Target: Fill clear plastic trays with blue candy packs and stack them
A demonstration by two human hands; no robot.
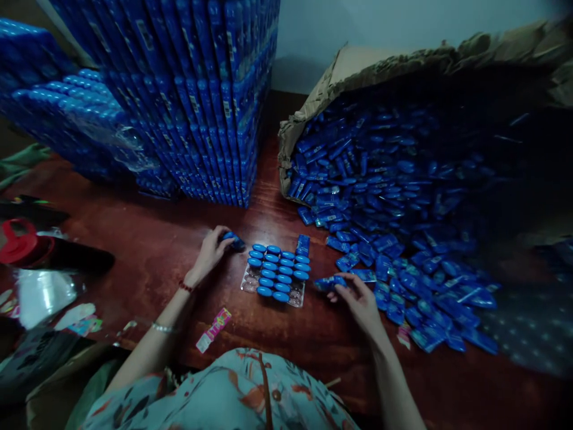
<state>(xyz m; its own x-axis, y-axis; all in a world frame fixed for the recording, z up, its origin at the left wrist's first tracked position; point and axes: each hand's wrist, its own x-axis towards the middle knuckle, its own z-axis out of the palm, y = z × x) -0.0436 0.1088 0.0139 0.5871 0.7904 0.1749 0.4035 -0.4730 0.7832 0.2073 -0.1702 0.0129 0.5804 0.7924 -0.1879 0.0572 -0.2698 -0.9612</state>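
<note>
"What lies closest to you?"

"A pink wrapper (213, 330), on the reddish-brown tabletop (161, 230)."

"And your grip?"

"My right hand (356, 298) pinches a small blue packet (330, 282), just right of the clear plastic tray (249, 282). Rows of glossy blue oval pieces (281, 279) sit in that tray, with bare pockets at its lower corners. On its left, a little farther off, my left hand (212, 249) has its fingers closed around a second packet (234, 241)."

"Beyond those?"

"One upright-looking packet (303, 245) by the tray's far edge, then loose blue packets (388, 275) spilling from a torn cardboard carton (289, 146) on the right. Tall stacks of filled blue packs (197, 113) rise at far left."
</note>
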